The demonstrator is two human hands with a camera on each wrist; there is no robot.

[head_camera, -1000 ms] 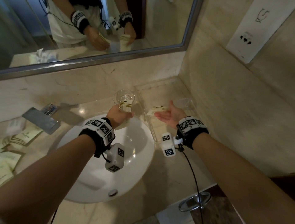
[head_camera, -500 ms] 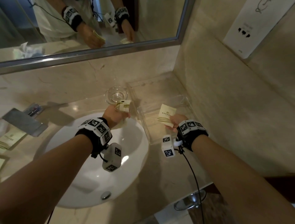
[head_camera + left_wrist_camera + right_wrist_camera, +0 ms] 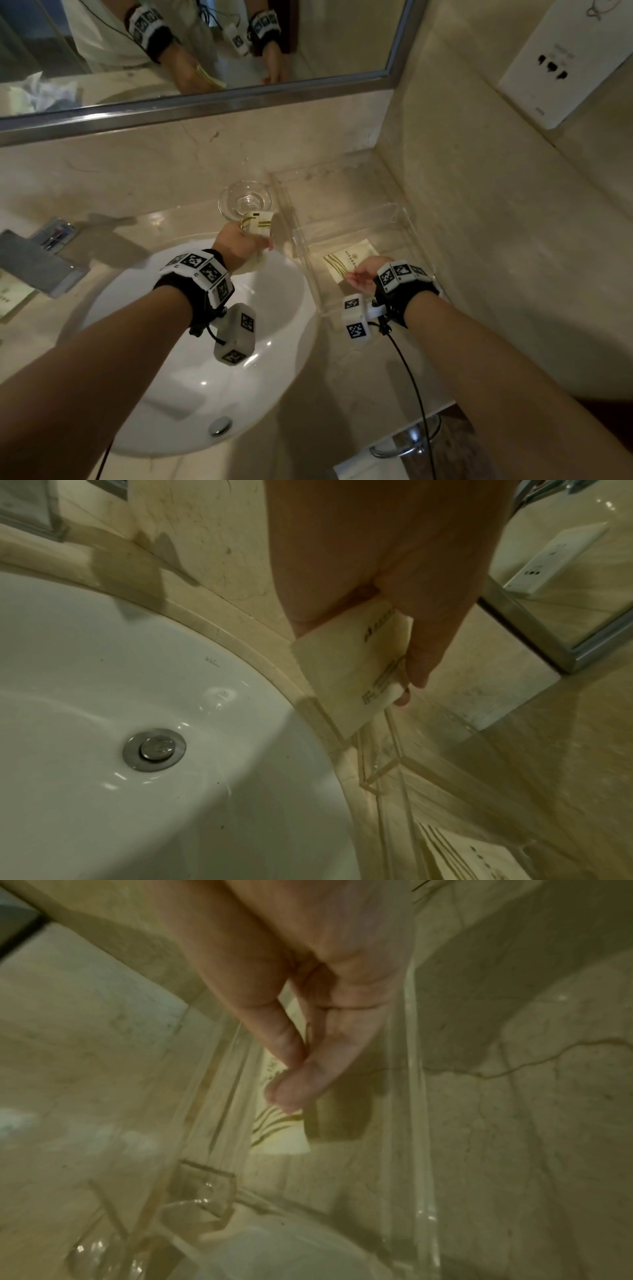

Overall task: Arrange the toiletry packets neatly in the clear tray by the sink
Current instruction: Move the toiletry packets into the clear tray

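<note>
So the person's right hand (image 3: 364, 274) is down inside the clear tray (image 3: 400, 219), which sits on the marble counter (image 3: 342, 377) in the corner just right of the white sink (image 3: 191, 342). A cream packet (image 3: 351, 258) with green squiggly lines lies flat on the tray floor, and the right hand's fingers (image 3: 301, 1088) sit on its near edge; from the right wrist view the thumb and fingertips look pressed together right on the packet's edge, so it reads as a light pinch, though it's blurry enough that the grip isn't totally clear. The left hand (image 3: 239, 245) is up over the back rim of the sink, clamped on a small stack of packets (image 3: 258, 224), thumb on one side and fingers curled round the other; the left wrist view shows the cream face with small dark printing on it (image 3: 356, 666). That stack hangs just left of the tray wall, not in the tray yet. A little glass dish (image 3: 245, 202) sits on the counter right behind the left hand, just beside the tray's left wall. Further left there's a flat grey faucet (image 3: 37, 263), and a few more cream packets (image 3: 13, 301) lying on the counter at the far left edge. The mirror (image 3: 205, 51) above reflects both hands, and a white wall socket panel (image 3: 565, 65) is mounted on the right wall.
</note>
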